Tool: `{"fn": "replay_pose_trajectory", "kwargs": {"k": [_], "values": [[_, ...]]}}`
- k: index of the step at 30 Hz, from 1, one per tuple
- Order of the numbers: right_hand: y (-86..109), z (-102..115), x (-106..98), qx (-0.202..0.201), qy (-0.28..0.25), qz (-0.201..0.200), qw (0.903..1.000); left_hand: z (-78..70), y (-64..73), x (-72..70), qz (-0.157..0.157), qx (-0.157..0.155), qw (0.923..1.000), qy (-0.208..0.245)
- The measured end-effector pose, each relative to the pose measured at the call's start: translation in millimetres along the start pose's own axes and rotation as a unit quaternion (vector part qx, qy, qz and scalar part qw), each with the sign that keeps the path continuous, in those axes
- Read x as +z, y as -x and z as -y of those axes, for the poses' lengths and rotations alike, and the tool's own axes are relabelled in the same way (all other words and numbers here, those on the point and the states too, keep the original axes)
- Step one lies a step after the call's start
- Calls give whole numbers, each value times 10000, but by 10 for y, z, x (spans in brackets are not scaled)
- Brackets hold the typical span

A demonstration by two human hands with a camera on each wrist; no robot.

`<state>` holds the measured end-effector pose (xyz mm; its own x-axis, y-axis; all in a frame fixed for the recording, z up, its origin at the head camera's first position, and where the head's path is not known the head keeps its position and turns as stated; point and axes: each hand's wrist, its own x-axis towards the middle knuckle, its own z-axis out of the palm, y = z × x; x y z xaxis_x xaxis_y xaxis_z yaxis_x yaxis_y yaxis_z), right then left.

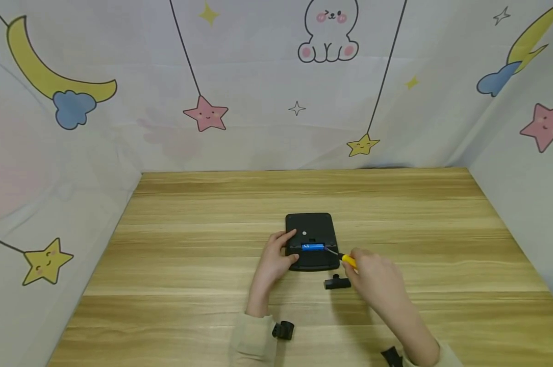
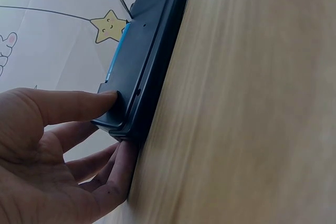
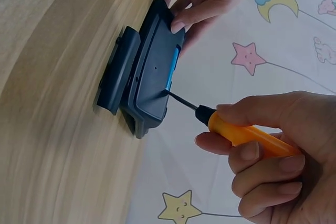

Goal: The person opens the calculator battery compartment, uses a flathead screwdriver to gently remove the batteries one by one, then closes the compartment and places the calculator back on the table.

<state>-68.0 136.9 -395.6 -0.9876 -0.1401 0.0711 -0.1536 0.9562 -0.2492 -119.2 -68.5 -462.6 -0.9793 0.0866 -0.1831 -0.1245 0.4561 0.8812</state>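
A black calculator [image 1: 320,227] lies on its face with its battery slot uncovered. In that slot sits a blue battery [image 1: 312,246]. My left hand [image 1: 272,262] grips the calculator's left edge, thumb pressed on its back and other fingers at the side and underneath, as the left wrist view shows. In my right hand [image 1: 379,278] is a screwdriver [image 3: 236,130] with a yellow handle, fingers wrapped round it. Its thin shaft reaches into the slot, the tip at the battery's right end. The loose black battery cover [image 3: 119,72] lies just in front of the calculator.
The wooden table [image 1: 189,265] carries all this. A white curtain [image 1: 258,142] printed with stars and moons stands along its back and both sides. Black wrist mounts [image 1: 283,330] sit by the sleeves.
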Motion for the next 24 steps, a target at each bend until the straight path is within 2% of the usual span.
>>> {"fn": "replay_pose_trajectory", "kwargs": {"k": [11,17,24], "values": [[-45,65,-18,-196,90,-166,9996,7,3,-2,22,-36,10000,-21],[-77,85,-51,-98,4,-62,9999,5,-3,0,12,-1,10000,21],[-120,96,-101,-270,90,-43,9996,-7,2,0,-17,-37,10000,8]]}}
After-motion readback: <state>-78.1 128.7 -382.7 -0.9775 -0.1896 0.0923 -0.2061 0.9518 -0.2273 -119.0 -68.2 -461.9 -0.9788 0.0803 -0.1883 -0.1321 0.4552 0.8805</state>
